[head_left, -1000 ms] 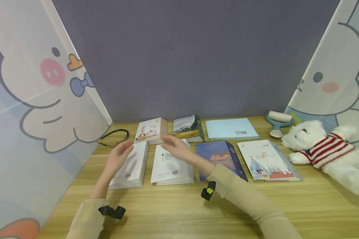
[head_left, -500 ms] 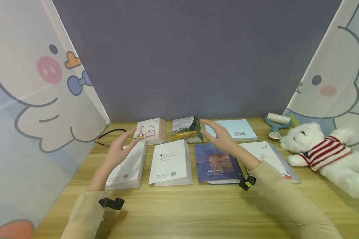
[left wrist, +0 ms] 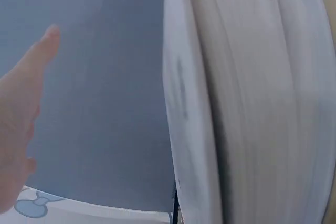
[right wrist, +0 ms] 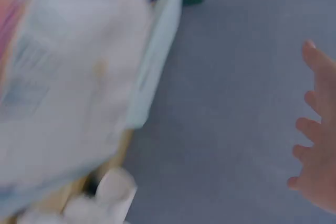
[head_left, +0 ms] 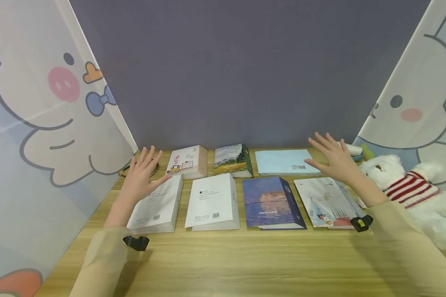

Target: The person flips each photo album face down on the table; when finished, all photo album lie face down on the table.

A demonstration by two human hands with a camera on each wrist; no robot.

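Note:
My left hand [head_left: 139, 177] is spread with fingers apart over the left white book [head_left: 157, 206], holding nothing. My right hand [head_left: 336, 163] is likewise spread, over the far side of a photo album with a tent drawing [head_left: 328, 204]. Between them in the front row lie another white book [head_left: 209, 202] and a blue album with a sea rock picture [head_left: 265, 200]. Behind are a cream book [head_left: 186, 161], a landscape-painting book [head_left: 230, 159] and a light blue book [head_left: 284, 161]. The left wrist view shows the white book's page edges [left wrist: 262, 103] close up; the right wrist view is blurred.
A white teddy bear [head_left: 412, 185] in a striped sweater lies at the right. A white roller [head_left: 353, 149] is partly hidden behind my right hand, and a dark headband [head_left: 154, 169] behind my left. A grey panel [head_left: 245, 74] stands behind the wooden table [head_left: 223, 264].
My right hand has swept from above the second white book across to the tent album at the right. My left hand stays over the left book, its fingers now spread wider.

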